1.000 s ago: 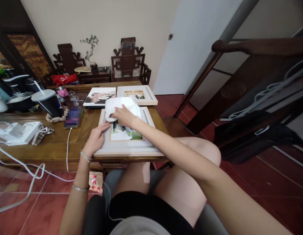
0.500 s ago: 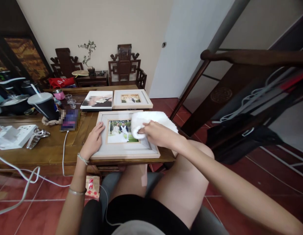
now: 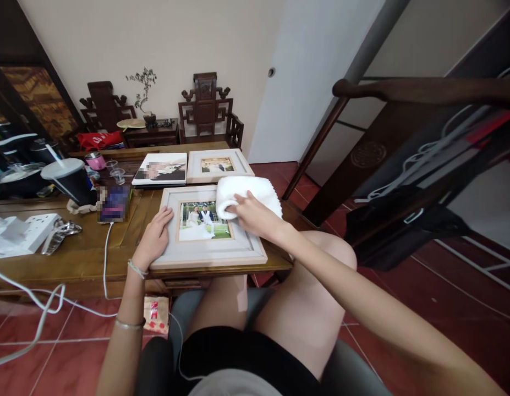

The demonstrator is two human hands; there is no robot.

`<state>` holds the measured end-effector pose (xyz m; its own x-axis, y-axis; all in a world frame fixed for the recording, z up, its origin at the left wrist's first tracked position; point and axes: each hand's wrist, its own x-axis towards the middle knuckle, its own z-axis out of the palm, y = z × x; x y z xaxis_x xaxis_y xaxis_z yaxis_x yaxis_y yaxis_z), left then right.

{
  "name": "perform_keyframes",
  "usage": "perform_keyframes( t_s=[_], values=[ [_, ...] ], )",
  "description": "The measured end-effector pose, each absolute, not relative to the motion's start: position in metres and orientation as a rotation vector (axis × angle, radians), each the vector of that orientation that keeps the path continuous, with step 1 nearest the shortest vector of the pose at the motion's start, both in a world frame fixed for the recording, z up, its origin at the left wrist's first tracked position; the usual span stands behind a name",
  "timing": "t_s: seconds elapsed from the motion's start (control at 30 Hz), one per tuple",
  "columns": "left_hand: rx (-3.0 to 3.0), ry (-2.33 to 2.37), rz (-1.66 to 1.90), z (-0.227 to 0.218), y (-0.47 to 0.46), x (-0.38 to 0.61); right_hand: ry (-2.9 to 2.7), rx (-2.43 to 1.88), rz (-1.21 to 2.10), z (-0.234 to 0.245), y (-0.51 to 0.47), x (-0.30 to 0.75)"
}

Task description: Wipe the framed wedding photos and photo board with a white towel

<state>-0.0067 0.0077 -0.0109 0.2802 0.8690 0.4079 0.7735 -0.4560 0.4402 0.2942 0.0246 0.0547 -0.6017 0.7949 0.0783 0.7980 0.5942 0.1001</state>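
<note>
A pale wooden picture frame [image 3: 213, 256] with a photo of two people lies flat at the front edge of the wooden table. My left hand [image 3: 156, 235] rests along its left side, fingers stretched out and holding nothing. Bunched in my right hand [image 3: 250, 213] is a white towel [image 3: 250, 190]. The towel lies against the frame's upper right part and covers that corner. Part of it overhangs the right side.
Behind are a second picture frame [image 3: 242, 157] and a white-edged photo panel [image 3: 172, 160]. To the left stand a lidded cup with a straw [image 3: 69, 179], a phone [image 3: 114, 203] on a cable and a white power strip [image 3: 29, 234]. A dark wooden chair [image 3: 362, 154] is at the right.
My right hand has moved the towel slightly up and left, toward the frame's top right corner. My left hand keeps its place on the frame's left side. The whole view has shifted a little.
</note>
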Motion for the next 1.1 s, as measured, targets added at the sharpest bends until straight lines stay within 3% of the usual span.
perform_keyframes(
  t_s=[0.23, 0.37, 0.77, 0.93, 1.1],
  values=[
    [2.342, 1.568, 0.865, -0.002, 0.004, -0.002, -2.898, -1.290, 0.183, 0.089, -0.074, 0.308],
    [2.282, 1.580, 0.789, 0.003, 0.002, 0.001, -2.891, -1.388, 0.321, 0.097, -0.074, 0.303],
    [2.334, 1.604, 0.768, 0.002, 0.000, 0.003, -2.615, -1.528, -0.134, 0.049, 0.061, 0.275],
    [2.356, 1.597, 0.801, -0.003, 0.004, 0.001, -2.791, -1.480, -0.141, 0.050, 0.033, 0.271],
    [2.389, 1.604, 0.807, -0.007, 0.006, -0.001, -2.988, -1.415, 0.143, 0.084, -0.044, 0.282]
  ],
)
